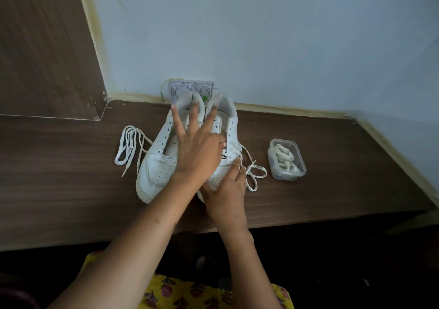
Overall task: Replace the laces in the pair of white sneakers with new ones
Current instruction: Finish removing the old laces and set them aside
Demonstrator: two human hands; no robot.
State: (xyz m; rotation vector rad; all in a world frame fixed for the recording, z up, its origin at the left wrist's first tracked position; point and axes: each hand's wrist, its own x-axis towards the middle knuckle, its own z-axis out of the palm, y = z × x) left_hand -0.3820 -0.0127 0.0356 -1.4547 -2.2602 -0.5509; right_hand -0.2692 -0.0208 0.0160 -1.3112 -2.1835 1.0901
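Left hand [198,150]: fingers spread, pressing the right shoe [223,142] steady.
Right hand [225,191]: gripped its toe, near the lace [253,173] (half out).
Box [286,159]: spare laces waited.

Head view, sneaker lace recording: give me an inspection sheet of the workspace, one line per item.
Surface: dark wood-grain desk set against the wall.
Job's things: left sneaker has bare eyelets; right sneaker is still partly laced, its lace trailing onto the desk. A loose lace lies left of the shoes. A clear plastic box, lid off, holds coiled laces.
Clutter: small patterned card leaning on the wall behind the shoes.
Hands: left hand spread across both sneakers, fingers straight; right hand grips the right sneaker's toe.
Cables: nothing seen.
Surroundings: pale blue wall, wooden panel at left, yellow floral clothing below.
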